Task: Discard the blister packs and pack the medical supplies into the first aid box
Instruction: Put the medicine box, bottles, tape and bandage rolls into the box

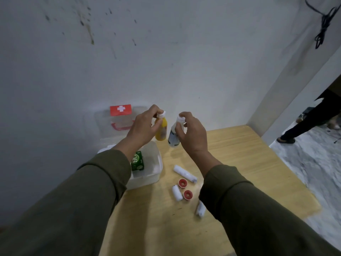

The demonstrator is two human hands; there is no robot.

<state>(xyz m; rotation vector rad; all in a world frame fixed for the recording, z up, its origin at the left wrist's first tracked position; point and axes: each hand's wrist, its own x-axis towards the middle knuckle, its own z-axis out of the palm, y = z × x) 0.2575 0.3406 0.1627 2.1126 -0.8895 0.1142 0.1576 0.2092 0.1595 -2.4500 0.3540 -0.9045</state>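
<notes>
My left hand [143, 126] grips a yellow bottle [162, 132] by its white cap, above the far edge of the table. My right hand [191, 134] holds a clear white-capped bottle [173, 135] by the neck, tilted, just right of the yellow one. The translucent first aid box [153, 174] stands open at the left, its lid with a red cross label [120, 109] leaning against the wall. A green carton [137, 161] lies inside the box. Three white bandage rolls [184, 173] [176, 193] [200, 209] and two red-centred tape rolls [182, 183] [188, 194] lie on the table.
The wooden table [249, 163] stands in a corner against a stained white wall. To the right a doorway opens onto a pale floor, where a person's leg in black [310, 121] is seen. A black cable [323, 24] hangs at the top right.
</notes>
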